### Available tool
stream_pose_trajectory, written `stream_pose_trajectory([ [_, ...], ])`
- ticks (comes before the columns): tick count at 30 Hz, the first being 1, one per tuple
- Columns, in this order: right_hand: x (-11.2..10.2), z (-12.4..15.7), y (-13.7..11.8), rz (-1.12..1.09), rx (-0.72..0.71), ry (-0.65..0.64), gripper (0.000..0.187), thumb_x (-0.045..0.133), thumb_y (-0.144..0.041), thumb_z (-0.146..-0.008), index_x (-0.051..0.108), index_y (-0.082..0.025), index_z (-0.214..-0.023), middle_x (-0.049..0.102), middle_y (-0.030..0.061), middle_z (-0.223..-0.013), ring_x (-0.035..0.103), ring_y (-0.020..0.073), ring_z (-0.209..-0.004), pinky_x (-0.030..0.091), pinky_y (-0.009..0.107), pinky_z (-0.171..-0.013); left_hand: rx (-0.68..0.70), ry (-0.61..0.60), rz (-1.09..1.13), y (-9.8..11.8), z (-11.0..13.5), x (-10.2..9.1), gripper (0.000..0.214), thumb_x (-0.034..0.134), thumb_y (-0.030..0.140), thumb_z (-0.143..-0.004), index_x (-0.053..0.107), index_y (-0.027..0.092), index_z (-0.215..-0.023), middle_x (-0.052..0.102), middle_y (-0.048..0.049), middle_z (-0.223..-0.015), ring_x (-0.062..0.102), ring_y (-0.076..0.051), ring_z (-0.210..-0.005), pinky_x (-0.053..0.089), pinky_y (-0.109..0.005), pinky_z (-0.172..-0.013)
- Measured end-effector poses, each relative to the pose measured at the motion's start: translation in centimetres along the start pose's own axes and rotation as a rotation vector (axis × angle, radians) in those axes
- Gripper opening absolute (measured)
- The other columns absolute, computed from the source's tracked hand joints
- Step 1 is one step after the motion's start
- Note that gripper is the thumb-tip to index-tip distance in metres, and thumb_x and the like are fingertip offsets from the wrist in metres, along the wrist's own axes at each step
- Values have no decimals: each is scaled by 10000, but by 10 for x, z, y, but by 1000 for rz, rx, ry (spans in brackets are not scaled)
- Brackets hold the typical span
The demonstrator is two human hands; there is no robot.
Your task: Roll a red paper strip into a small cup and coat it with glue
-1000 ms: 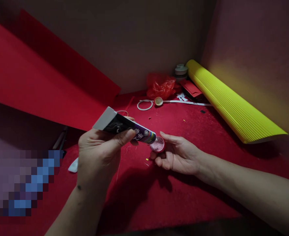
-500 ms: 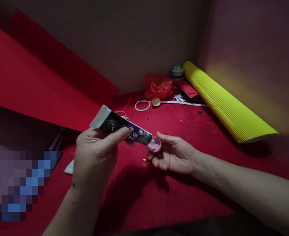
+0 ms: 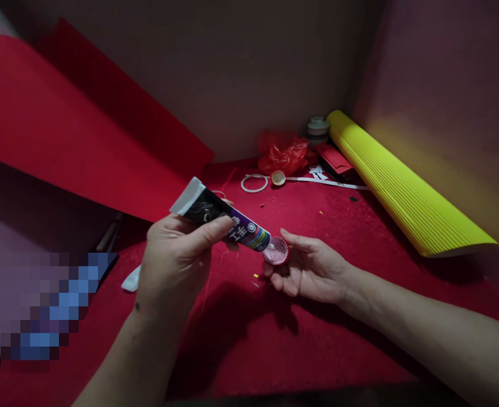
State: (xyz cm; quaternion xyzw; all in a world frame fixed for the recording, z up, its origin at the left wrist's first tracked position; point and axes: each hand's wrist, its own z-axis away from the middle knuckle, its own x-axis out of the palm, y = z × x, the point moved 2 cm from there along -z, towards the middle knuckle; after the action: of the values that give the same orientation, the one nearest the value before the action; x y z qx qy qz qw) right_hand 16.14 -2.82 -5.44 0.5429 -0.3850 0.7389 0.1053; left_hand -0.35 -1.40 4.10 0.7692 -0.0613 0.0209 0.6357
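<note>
My left hand point(image 3: 185, 243) is closed around a black and purple squeeze tube point(image 3: 245, 229) with a white crimped end. The tube slants down to the right, and its white nozzle reaches the near rim of a small round red cup point(image 3: 277, 251). Inside, the cup looks pale pink with ridged rings; I cannot tell whether anything from the tube lies in it. My right hand point(image 3: 311, 265) grips the cup from the right, thumb above and fingers curled below, its opening tilted towards the nozzle. Both are held above the red tabletop point(image 3: 338, 350).
Large red sheets point(image 3: 84, 124) lean over the left side. A yellow corrugated roll point(image 3: 406, 186) lies along the right. Towards the back are a red plastic bag point(image 3: 283, 155), a lidded jar point(image 3: 318, 129), a white ring coil point(image 3: 254, 182), a small round cup point(image 3: 278, 178) and a white strip point(image 3: 330, 182).
The whole view has shifted slightly, so everything sits further right. Both hands keep their grips, and the tube's nozzle stays at the cup.
</note>
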Motion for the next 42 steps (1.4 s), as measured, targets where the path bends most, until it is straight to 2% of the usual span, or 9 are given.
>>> stream_pose_trajectory([
  [6,-1,0,1,-46,-22,26,475,182,-364,-1011,562,-103,-899,681,124,-745,692,168,-691,547,236,-581,38,-50,0,-3,1,0,98,727,150,-708,679,158,-623,637,6,-633,585,-89,-579,501,-178,-572],
  [10,-4,-3,2,-57,-26,16,472,198,-389,-1006,556,-105,-887,671,125,-738,696,182,-725,543,228,-579,40,-8,21,-4,2,-2,68,744,129,-688,692,162,-661,642,13,-663,586,-83,-587,495,-165,-552],
  [16,-4,-4,2,6,-37,2,532,148,-394,-1000,563,-82,-885,655,130,-747,685,181,-624,521,216,-489,42,-13,13,-6,4,2,90,731,82,-682,669,134,-642,640,5,-653,588,-88,-577,504,-175,-552],
  [22,-3,-3,1,-8,-49,-16,513,153,-374,-1004,555,-86,-867,650,132,-745,691,186,-676,538,216,-524,62,-20,14,-11,6,0,89,747,87,-675,703,154,-712,662,7,-668,600,-91,-611,507,-175,-576],
  [37,-4,-2,1,19,-2,14,517,145,-371,-1007,554,-57,-973,657,145,-778,690,187,-637,543,219,-479,105,-18,-79,-12,13,4,101,753,103,-684,710,193,-676,689,33,-643,615,-80,-589,517,-148,-566],
  [42,-3,-3,0,12,-2,16,525,150,-371,-1004,558,-52,-916,658,154,-759,688,193,-621,541,222,-465,87,19,-102,-10,14,4,104,767,104,-657,713,192,-644,699,39,-634,619,-70,-562,510,-124,-538],
])
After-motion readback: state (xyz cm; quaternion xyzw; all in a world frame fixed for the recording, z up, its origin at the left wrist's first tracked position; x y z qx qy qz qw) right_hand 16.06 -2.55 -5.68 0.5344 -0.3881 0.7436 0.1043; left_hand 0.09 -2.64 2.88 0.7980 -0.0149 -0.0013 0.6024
